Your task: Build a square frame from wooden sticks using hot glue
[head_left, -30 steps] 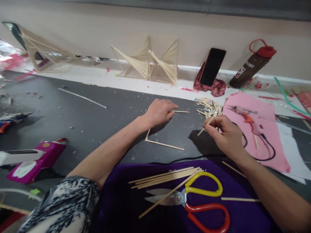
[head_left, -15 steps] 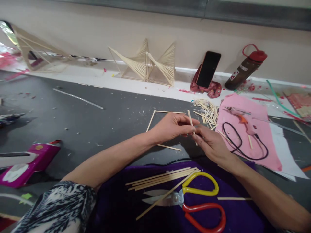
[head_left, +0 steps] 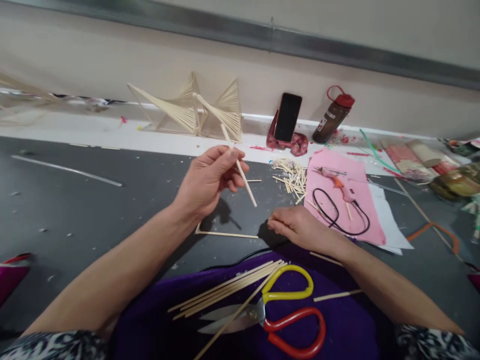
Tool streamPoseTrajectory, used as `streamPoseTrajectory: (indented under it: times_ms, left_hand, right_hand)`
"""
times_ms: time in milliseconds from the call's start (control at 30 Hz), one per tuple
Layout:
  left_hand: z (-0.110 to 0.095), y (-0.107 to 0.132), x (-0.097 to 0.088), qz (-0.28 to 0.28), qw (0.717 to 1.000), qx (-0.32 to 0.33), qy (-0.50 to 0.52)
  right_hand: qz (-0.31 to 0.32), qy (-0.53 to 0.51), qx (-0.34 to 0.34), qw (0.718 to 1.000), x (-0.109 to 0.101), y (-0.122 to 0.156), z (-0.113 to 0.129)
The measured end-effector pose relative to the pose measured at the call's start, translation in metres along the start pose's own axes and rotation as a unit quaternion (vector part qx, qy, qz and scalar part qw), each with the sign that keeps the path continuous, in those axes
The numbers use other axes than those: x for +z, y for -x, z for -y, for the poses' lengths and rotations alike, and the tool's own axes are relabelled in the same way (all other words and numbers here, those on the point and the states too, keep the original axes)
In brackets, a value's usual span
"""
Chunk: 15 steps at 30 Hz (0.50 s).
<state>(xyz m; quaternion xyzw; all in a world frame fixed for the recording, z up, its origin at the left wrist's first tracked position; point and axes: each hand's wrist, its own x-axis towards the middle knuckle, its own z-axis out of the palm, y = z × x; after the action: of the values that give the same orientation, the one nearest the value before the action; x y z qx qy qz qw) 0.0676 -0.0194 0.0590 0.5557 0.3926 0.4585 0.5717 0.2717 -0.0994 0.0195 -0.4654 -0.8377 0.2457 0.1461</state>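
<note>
My left hand (head_left: 210,182) pinches a thin wooden stick (head_left: 245,180), held up at a slant above the table. Below it, part of a frame of sticks (head_left: 227,234) lies flat on the dark tabletop; my hand hides some of it. My right hand (head_left: 290,224) rests closed near the table's front edge, right of the frame, and its curled fingers hide whatever may be inside. On the purple cloth (head_left: 352,335) in front of me lie several long sticks (head_left: 228,288) and scissors (head_left: 258,312) with yellow and red handles, one stick crossing the blades.
Short stick pieces (head_left: 292,177) lie heaped beside a pink sheet (head_left: 371,220) with a glue gun (head_left: 343,190) and its cord. Along the wall stand stick models (head_left: 221,112), a phone (head_left: 288,117) and a bottle (head_left: 332,120). A clear glue stick (head_left: 67,171) lies left.
My hands have come apart. The left one has lifted the stick up and leftward; the right one has let go of it and dropped lower. The view has shifted right.
</note>
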Motion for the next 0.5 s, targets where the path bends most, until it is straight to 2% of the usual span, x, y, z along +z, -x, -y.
streamPoseTrajectory:
  times_ms: [100, 167, 233, 300, 333, 367, 433, 500]
  left_hand:
    - [-0.004, -0.004, -0.005, -0.002, 1.000, 0.007, 0.002]
    - [-0.004, -0.002, -0.004, 0.030, 0.999, -0.009, 0.012]
    - [-0.002, 0.002, 0.001, 0.069, 0.997, -0.028, 0.020]
    - [0.000, 0.006, 0.006, 0.097, 0.994, -0.045, 0.020]
    - [0.000, 0.008, 0.008, 0.106, 0.993, -0.052, 0.018]
    - [0.001, 0.009, 0.009, 0.113, 0.992, -0.057, 0.015]
    - [0.003, 0.011, 0.011, 0.125, 0.990, -0.065, 0.010]
    - [0.004, 0.012, 0.012, 0.134, 0.989, -0.068, 0.008]
  right_hand:
    - [-0.026, 0.061, 0.031, 0.997, -0.025, 0.012, -0.015]
    - [-0.093, 0.074, 0.109, 0.987, -0.049, 0.027, -0.037]
    - [-0.193, 0.129, 0.224, 0.947, -0.073, 0.045, -0.069]
    - [-0.268, 0.188, 0.342, 0.881, -0.089, 0.063, -0.104]
    - [-0.271, 0.173, 0.394, 0.861, -0.092, 0.071, -0.121]
    - [-0.252, 0.119, 0.435, 0.856, -0.093, 0.077, -0.135]
    - [-0.233, 0.070, 0.452, 0.858, -0.090, 0.083, -0.156]
    - [-0.235, 0.033, 0.452, 0.860, -0.084, 0.085, -0.167]
